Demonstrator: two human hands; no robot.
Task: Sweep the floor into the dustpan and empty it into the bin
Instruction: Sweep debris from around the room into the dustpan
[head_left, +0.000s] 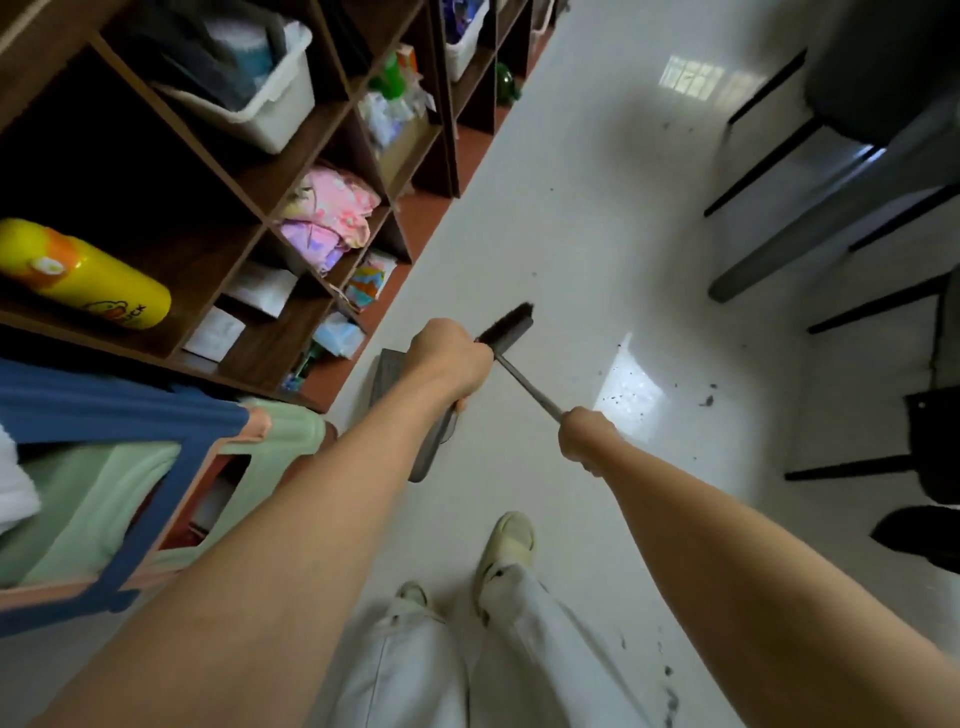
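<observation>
Clearly, the sweeping had not yet collected the dirt. The right hand had its fingers curled around the broom handle, and the broom head was lifted above the white floor. The left hand gripped the handle of the dustpan, which hung at about nine o'clock from the broom head, near the shelf. The dark crumbs lay at about three o'clock from the broom head, well apart from it. To do this step well, I think the person should lower the bristles flat behind the crumbs, put the dustpan edge firmly on the floor, and pull with short, light strokes so that nothing scattered under the chairs. No bin was visible.
</observation>
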